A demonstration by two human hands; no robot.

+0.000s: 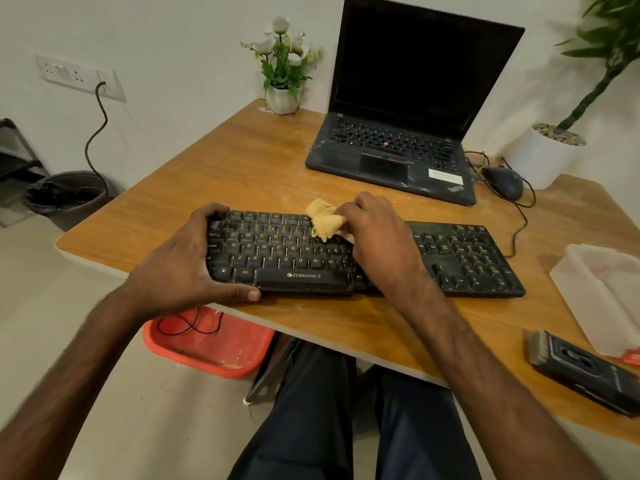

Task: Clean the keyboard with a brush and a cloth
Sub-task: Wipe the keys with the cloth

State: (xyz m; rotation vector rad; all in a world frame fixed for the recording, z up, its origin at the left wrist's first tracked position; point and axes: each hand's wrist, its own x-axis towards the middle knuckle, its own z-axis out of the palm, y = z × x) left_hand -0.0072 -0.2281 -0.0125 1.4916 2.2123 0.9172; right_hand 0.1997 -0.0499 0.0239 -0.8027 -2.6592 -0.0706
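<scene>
The head camera looks down on a wood-grain counter (242,168) with a pale rounded edge. It stands against a white wall, and its top is smeared with pale dust and specks.

A black Zebronics keyboard (277,251) lies close to the near edge, running left to right. The left hand (187,265) grips its left end, with fingers (207,211) curled over the far edge and the thumb along the near edge. The right hand (377,237) lies over the middle keys. Its fingers are clenched on a bunched yellow cloth (325,221) that rests on the upper key rows.

At the near right corner lies a black brush (581,368), bristles to the left, well apart from the keyboard. Just beyond it sits a translucent plastic container (602,296).

On the far side stands an open ThinkPad laptop (408,98) with a dark screen. A black wired mouse (504,181) lies just to its right. A small white flower pot (282,98) with white blooms stands to the left of the laptop, by the wall. A large white planter (543,157) holding a green plant stands at the far right.

On the wall at left is a socket panel (79,76) with a black cable plugged in and hanging down. Below it, on the pale tiled floor (52,306), stands a waste bin (69,199) lined with a black bag. An orange-red tray (207,348) lies on the floor under the counter's near edge, with a thin black cord across it.
</scene>
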